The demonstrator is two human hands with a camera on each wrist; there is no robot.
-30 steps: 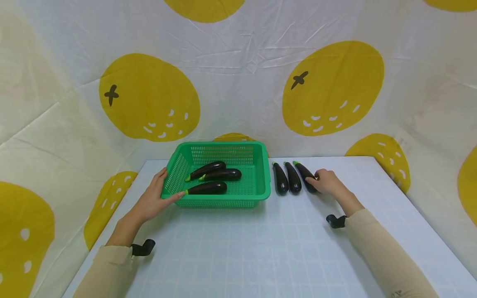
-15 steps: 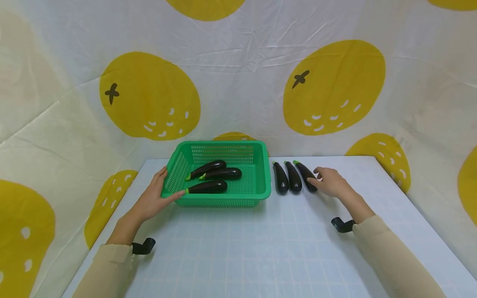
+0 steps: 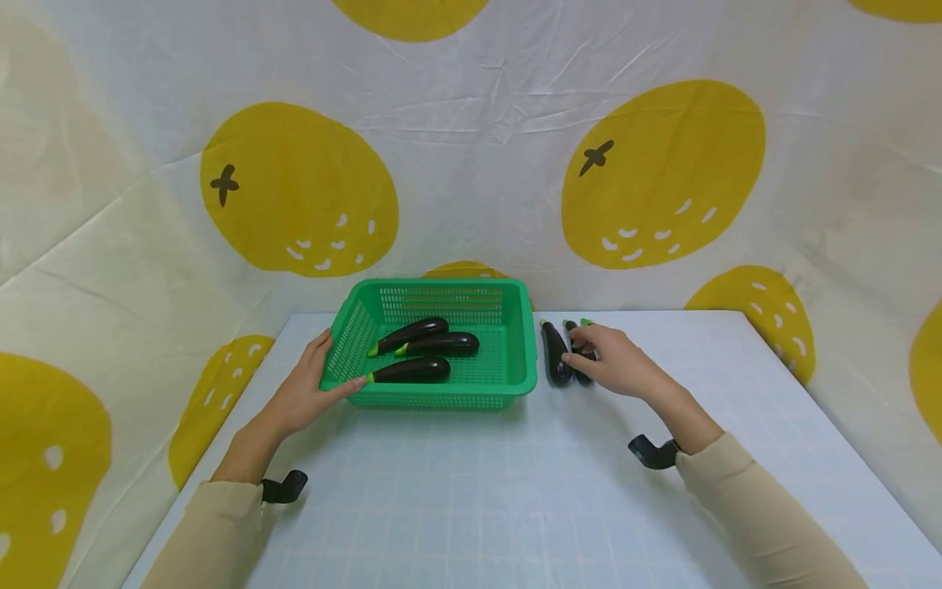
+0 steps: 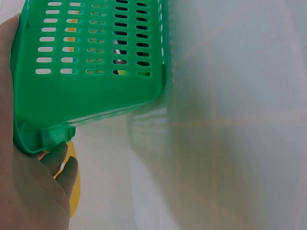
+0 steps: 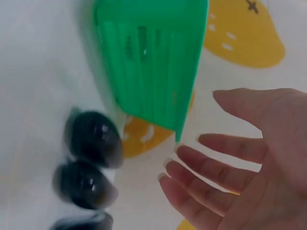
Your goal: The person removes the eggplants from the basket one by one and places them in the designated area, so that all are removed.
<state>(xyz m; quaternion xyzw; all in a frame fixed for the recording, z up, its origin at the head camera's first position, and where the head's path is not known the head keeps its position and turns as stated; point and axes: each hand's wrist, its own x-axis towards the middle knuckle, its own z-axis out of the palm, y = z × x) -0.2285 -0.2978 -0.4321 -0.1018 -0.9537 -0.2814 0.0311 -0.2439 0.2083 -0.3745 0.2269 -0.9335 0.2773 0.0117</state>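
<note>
The left hand (image 3: pixel 298 398) rests against the near left corner of the green perforated plastic basket (image 3: pixel 515 360), palm flat on its wall and thumb along the rim, fingers fairly straight rather than wrapped round it. Inside the basket lie 3 dark purple eggplants with green stems (image 3: pixel 412 370), roughly parallel. The basket stands on the pale blue gridded desk (image 3: pixel 471 491). Just right of it, 3 more dark eggplants (image 3: pixel 555 357) lie side by side on the desk. The right hand (image 3: pixel 616 366) hovers over these with fingers spread and relaxed, grasping nothing, covering the 2 on the right. A white cloth with yellow orange prints (image 3: pixel 662 172) hangs behind.
</note>
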